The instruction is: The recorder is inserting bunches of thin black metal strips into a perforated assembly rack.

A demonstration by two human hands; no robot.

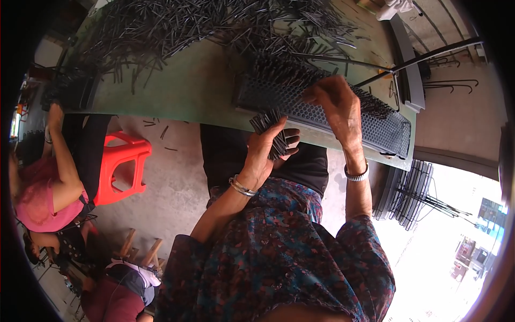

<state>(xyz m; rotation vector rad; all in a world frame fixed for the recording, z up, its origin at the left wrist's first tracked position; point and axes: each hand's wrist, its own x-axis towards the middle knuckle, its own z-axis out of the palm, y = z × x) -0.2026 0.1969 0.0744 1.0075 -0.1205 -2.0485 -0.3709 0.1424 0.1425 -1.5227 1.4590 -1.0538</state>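
Observation:
My left hand (260, 153) is wrapped round a bundle of short black rods (263, 122), just in front of the table edge. A long dark tray (306, 111) with rows of round holes lies along that edge. Many black rods stand in its far rows and toward its right part, while holes along its near side show bare. Over the middle of the tray, my right hand (341, 110) points downward with thumb and fingers pinched together. Whatever those fingertips hold, if anything, is too small and dark to make out.
A large heap of loose black rods (177, 29) covers the far part of the green table (182, 86). Thin dark metal bars (394, 70) cross its right end. A red plastic stool (123, 166) stands at left, near co-workers. Wire racks (410, 188) are stacked on the right.

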